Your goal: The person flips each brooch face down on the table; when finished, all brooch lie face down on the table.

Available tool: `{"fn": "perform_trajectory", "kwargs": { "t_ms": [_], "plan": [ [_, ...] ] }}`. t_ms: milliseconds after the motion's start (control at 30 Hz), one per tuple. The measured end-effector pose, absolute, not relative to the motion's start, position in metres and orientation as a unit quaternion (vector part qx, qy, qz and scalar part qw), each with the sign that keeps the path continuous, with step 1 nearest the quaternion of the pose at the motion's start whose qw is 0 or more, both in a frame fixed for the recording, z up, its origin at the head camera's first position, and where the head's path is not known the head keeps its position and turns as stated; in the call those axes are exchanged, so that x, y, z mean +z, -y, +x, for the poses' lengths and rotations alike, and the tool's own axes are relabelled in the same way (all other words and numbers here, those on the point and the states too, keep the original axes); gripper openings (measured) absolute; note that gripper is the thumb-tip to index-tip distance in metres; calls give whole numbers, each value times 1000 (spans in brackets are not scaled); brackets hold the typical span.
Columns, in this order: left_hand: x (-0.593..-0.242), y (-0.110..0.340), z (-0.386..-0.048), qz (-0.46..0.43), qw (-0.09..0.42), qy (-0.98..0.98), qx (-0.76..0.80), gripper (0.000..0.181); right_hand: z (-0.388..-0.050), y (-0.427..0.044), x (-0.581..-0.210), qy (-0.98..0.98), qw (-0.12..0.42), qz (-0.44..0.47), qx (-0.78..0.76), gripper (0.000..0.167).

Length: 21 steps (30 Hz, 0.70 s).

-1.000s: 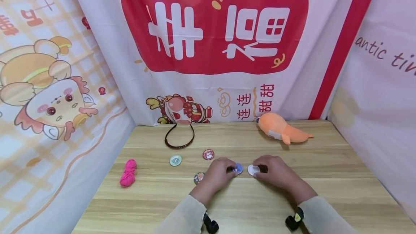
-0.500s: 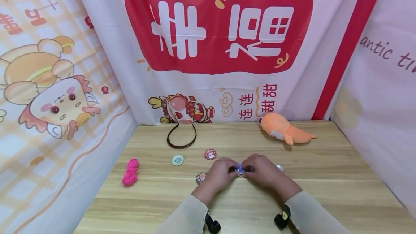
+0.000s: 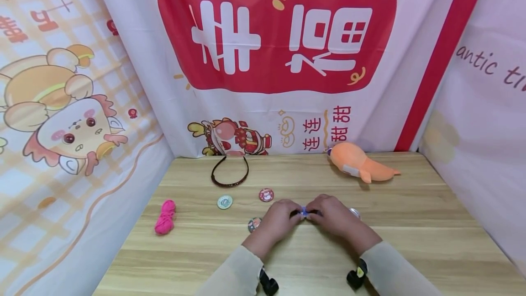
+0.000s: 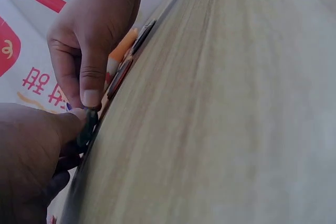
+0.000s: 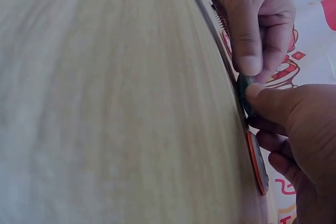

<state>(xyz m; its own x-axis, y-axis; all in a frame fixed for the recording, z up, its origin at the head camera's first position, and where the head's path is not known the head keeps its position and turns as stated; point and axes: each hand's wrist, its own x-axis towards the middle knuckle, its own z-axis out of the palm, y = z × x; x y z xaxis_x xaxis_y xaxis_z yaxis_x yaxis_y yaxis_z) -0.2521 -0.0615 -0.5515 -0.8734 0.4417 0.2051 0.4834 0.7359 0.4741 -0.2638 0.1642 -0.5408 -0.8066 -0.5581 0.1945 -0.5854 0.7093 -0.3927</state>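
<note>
A small blue-purple round badge (image 3: 304, 213) is held between both hands low over the table's middle. My left hand (image 3: 280, 221) pinches its left side, and my right hand (image 3: 334, 216) pinches the right side. In the left wrist view the badge (image 4: 88, 127) looks dark and tilted between the thumbs. The right wrist view shows it as a dark disc (image 5: 244, 94) at the fingertips. Another round badge (image 3: 355, 213) lies partly hidden behind my right hand. Beside my left wrist lies a dark patterned badge (image 3: 254, 224), partly covered.
A red badge (image 3: 266, 195) and a pale green badge (image 3: 224, 202) lie left of the hands. Further left is a pink yarn bundle (image 3: 165, 217). A dark headband (image 3: 230, 184) and an orange plush toy (image 3: 361, 163) lie near the back edge by the curtain.
My right hand has let go of the white badge, leaving it on the right, and has moved left to grip the blue-purple badge with my left hand. That badge now appears more tilted.
</note>
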Motion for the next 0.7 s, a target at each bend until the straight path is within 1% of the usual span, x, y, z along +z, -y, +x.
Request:
{"fn": "perform_trajectory", "kwargs": {
  "t_ms": [200, 333, 400, 567, 600, 700],
  "plan": [
    [-550, 62, -255, -242, 44, 930, -272, 16, -262, -164, -539, 924, 56, 287, 246, 15],
    [-549, 61, -257, -234, 57, 929, -281, 17, -261, -163, -540, 926, 59, 253, 272, 15],
    [-549, 60, -259, -226, 59, 929, -289, 19, -261, -162, -540, 928, 50, 237, 283, 20],
    [-551, 59, -261, -204, 52, 929, -305, 19, -259, -156, -538, 927, 4, 204, 313, 38],
    [-551, 59, -261, -202, 51, 929, -306, 18, -259, -155, -538, 927, -1, 203, 314, 38],
    [-550, 57, -261, -192, 50, 929, -313, 14, -260, -151, -538, 931, 1, 203, 303, 32]
  ]
}}
